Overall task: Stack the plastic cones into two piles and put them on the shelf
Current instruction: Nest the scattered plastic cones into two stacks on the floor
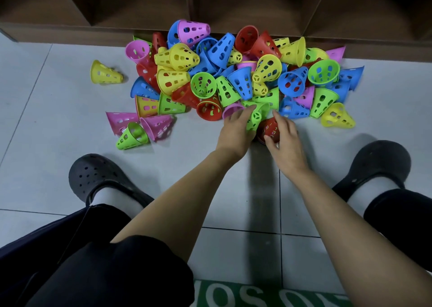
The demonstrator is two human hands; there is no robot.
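Two hands work a heap of plastic cones (pixel 233 72) on the floor (pixel 58 124) below the shelf (pixel 210 7): the left hand (pixel 236 128) grasps a green cone (pixel 256 117), the right hand (pixel 286 140) a red cone (pixel 271 127).

Perforated plastic cones (pixel 233 77) in pink, yellow, blue, green and red lay heaped on the tiled floor (pixel 46 124) against the foot of a dark wooden shelf (pixel 210 4). At the heap's near edge the left hand (pixel 236 130) gripped a green cone (pixel 256 117), and the right hand (pixel 286 141) held a red cone (pixel 271 128) just beside it. One yellow cone (pixel 105 72) lay apart on the left.
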